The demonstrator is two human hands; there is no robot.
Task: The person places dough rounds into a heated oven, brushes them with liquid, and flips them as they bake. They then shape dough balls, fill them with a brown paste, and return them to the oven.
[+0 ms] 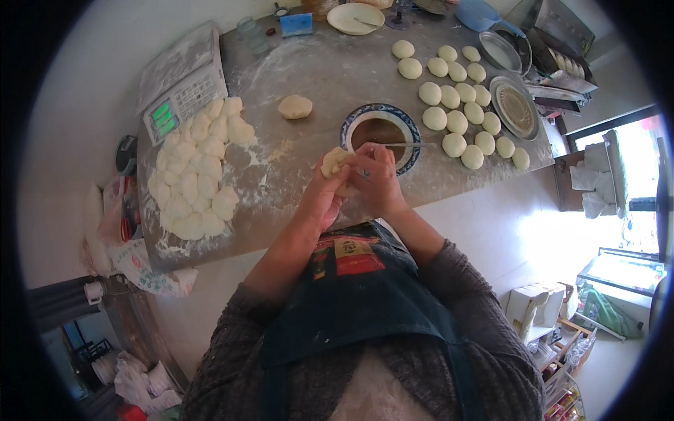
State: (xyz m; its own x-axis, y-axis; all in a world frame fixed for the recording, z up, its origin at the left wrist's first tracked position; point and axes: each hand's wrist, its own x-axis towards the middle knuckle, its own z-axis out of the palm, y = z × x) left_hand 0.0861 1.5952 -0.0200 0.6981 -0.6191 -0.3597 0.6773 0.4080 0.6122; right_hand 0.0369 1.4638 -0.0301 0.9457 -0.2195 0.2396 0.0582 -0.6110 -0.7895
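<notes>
My left hand (325, 197) cups a piece of dough (334, 162) just above the table's front edge. The fingers of my right hand (380, 176) pinch the same dough from the other side; a thin stick or utensil handle (408, 144) shows beside them over the bowl. Behind my hands stands a blue-and-white rimmed bowl (361, 117) holding a brown filling or liquid. A lone flattened dough ball (295, 107) lies beyond to the left. Many floury dough pieces (190, 173) crowd together at the left, and smooth round dough balls (456, 121) are spread out at the right.
A digital scale (181, 94) with a lit green display stands at the left. Metal pans (513, 108) line the right side, near a blue plastic dipper (476, 14). At the back are a white dish (354, 19) and a glass jar (251, 34). Flour dusts the table (337, 63).
</notes>
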